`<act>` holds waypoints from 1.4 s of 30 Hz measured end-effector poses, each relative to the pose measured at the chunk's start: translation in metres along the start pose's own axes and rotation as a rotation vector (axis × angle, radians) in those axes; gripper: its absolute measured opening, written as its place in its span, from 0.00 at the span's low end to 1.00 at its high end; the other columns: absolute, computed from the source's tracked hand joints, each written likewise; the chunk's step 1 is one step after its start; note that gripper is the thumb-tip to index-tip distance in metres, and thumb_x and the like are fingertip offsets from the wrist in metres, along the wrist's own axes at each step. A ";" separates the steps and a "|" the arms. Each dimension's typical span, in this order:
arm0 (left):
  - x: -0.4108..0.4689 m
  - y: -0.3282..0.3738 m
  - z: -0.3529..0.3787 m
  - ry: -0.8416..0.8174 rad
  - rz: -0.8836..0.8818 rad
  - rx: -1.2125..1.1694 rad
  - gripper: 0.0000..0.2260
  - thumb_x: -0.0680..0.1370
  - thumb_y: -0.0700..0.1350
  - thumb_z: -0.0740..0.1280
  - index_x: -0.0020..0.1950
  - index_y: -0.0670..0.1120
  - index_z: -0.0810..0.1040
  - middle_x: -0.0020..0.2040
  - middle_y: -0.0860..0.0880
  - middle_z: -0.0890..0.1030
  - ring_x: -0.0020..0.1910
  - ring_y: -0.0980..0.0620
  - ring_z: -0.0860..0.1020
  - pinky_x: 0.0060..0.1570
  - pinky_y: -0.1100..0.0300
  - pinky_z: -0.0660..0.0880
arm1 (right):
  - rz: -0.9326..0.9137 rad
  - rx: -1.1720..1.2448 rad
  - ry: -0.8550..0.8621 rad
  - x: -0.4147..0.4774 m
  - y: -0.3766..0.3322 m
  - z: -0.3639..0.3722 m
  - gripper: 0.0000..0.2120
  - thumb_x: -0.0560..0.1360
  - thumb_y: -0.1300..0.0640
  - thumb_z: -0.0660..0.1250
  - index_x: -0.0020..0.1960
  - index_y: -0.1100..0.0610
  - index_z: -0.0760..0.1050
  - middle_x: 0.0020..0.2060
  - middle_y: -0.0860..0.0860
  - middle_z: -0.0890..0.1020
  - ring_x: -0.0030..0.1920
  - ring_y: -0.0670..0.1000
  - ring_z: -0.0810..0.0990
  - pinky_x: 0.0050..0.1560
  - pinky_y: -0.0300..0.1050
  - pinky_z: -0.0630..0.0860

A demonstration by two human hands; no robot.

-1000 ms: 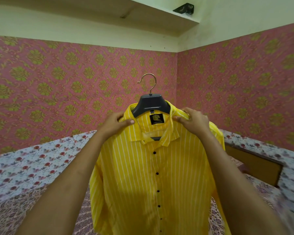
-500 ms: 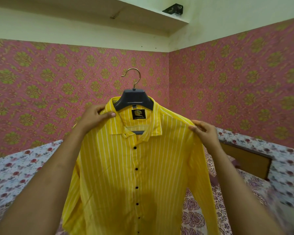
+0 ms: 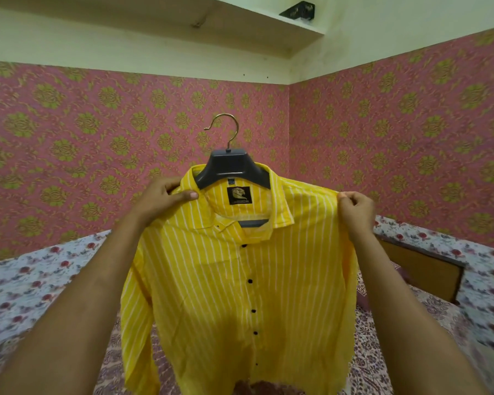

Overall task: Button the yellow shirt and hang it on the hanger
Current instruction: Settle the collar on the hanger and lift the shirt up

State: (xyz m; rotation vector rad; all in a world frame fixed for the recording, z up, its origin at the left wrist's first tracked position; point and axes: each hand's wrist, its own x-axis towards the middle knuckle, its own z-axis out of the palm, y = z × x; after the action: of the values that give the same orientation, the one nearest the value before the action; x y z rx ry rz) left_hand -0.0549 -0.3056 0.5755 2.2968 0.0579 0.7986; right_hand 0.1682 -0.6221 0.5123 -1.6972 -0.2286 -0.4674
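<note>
The yellow shirt [image 3: 240,295] with white stripes and black buttons hangs on a dark grey hanger [image 3: 231,169] with a metal hook, held up in the air in front of me. Its front is buttoned down the middle; the top collar button is open. My left hand [image 3: 163,198] pinches the shirt's left shoulder beside the collar. My right hand [image 3: 354,206] pinches the outer end of the right shoulder seam. Both sleeves hang down at the sides.
A bed with a floral sheet [image 3: 26,280] lies below and behind the shirt. A wooden headboard panel [image 3: 422,275] stands at the right. Pink patterned wallpaper [image 3: 69,138] covers both walls. A shelf [image 3: 268,21] runs overhead.
My right hand slid from beside the collar outward along the right shoulder to its end. The shirt's shoulder is now spread over the hanger. My left hand kept its grip.
</note>
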 end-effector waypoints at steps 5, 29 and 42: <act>-0.001 -0.004 0.004 -0.003 -0.020 -0.011 0.16 0.63 0.62 0.69 0.43 0.53 0.82 0.36 0.56 0.81 0.36 0.59 0.78 0.37 0.62 0.71 | -0.201 -0.072 -0.182 -0.012 -0.016 0.003 0.10 0.77 0.54 0.62 0.54 0.55 0.79 0.51 0.53 0.82 0.52 0.53 0.78 0.54 0.51 0.74; -0.007 -0.006 0.024 -0.047 -0.033 -0.082 0.34 0.60 0.70 0.70 0.46 0.40 0.79 0.42 0.43 0.80 0.41 0.49 0.77 0.41 0.52 0.72 | -0.386 -0.392 -0.523 -0.040 -0.053 0.025 0.18 0.71 0.37 0.64 0.49 0.51 0.76 0.46 0.51 0.81 0.50 0.55 0.78 0.44 0.50 0.74; -0.012 0.016 0.023 -0.165 -0.009 0.094 0.17 0.64 0.66 0.65 0.39 0.53 0.76 0.30 0.60 0.77 0.29 0.65 0.74 0.31 0.68 0.66 | -0.399 -0.625 -0.279 -0.062 -0.072 -0.001 0.29 0.65 0.27 0.59 0.32 0.55 0.69 0.34 0.55 0.78 0.39 0.58 0.78 0.36 0.47 0.66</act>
State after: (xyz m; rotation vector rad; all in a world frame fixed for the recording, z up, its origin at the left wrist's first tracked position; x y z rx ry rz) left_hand -0.0549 -0.3348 0.5662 2.4413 0.0321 0.6107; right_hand 0.0838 -0.6032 0.5501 -2.3436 -0.6891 -0.6377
